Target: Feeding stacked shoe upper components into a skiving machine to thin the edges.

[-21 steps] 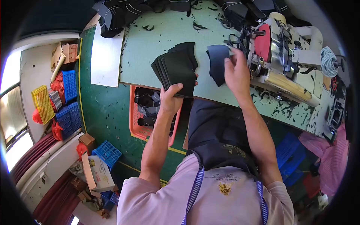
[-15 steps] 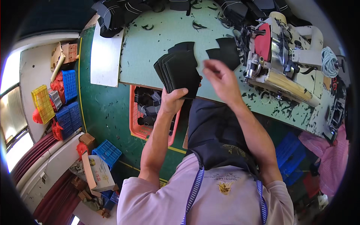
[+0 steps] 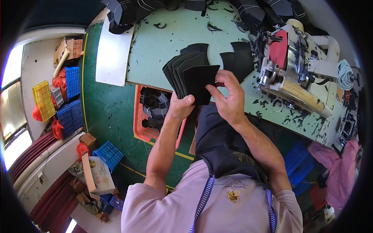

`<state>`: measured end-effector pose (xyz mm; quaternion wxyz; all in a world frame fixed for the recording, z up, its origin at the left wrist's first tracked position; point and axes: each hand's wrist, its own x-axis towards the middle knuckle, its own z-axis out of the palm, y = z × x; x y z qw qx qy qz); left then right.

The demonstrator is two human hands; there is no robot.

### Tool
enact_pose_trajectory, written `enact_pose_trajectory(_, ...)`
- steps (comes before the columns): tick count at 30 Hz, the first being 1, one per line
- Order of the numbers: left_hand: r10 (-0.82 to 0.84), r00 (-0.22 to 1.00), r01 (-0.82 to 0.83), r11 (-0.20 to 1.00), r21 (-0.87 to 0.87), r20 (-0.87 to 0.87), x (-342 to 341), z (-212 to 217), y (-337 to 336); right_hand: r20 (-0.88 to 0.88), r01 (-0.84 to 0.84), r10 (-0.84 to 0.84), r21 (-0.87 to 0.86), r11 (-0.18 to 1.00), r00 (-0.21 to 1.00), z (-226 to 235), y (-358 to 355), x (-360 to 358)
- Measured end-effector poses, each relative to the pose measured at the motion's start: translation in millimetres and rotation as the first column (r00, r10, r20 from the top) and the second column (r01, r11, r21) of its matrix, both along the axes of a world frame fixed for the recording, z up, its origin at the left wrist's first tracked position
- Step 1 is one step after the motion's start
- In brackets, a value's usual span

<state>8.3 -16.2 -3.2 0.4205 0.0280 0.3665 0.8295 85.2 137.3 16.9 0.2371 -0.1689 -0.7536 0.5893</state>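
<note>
A fanned stack of black sheet pieces (image 3: 171, 73) is in my left hand (image 3: 181, 107), its thumb lying over the lower edge. My right hand (image 3: 228, 97) pinches the right edge of the front black piece (image 3: 200, 82) between thumb and fingers. That piece is turned a little away from the others, and its lower part overlaps the stack by my left thumb. Beyond the stack, more black pieces (image 3: 195, 48) lie on the pale green table (image 3: 155, 54). Another small group of black pieces (image 3: 241, 58) lies to the right, behind my right hand.
A machine (image 3: 289, 70) with a red part stands on the table at right, with black scraps around it. Bundled dark pieces (image 3: 248, 11) line the far edge. Below the table's left front sits an orange basket (image 3: 138, 130) of dark pieces. Blue crates (image 3: 70, 116) stand at left.
My right hand, empty and beside the stack before, has closed on the front piece's edge. That piece has swung to the right, and the stack is more fanned out.
</note>
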Motion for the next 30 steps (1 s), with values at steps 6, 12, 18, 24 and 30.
enact_pose_trajectory(6,-0.104,0.954,0.034,0.97,-0.242,-0.281,-6,7,-4,-0.066,0.049,-0.045,0.057,0.997,0.997,5,-1,4)
enact_pose_trajectory(12,-0.194,0.9,0.074,0.95,-0.302,-0.391,-13,23,-2,-0.102,0.03,-0.029,0.006,1.0,0.994,25,2,7)
enact_pose_trajectory(18,-0.231,0.896,0.138,0.957,-0.257,-0.379,-14,40,5,-0.077,-0.118,0.151,0.323,0.939,0.985,41,20,6)
enact_pose_trajectory(24,-0.218,0.911,0.144,0.964,-0.225,-0.35,-9,40,8,-0.177,-0.052,0.102,0.263,0.963,0.979,41,22,9)
enact_pose_trajectory(30,-0.243,0.947,0.213,0.964,-0.157,-0.211,0,28,6,-0.301,-0.013,0.098,0.271,0.963,0.949,40,26,11)
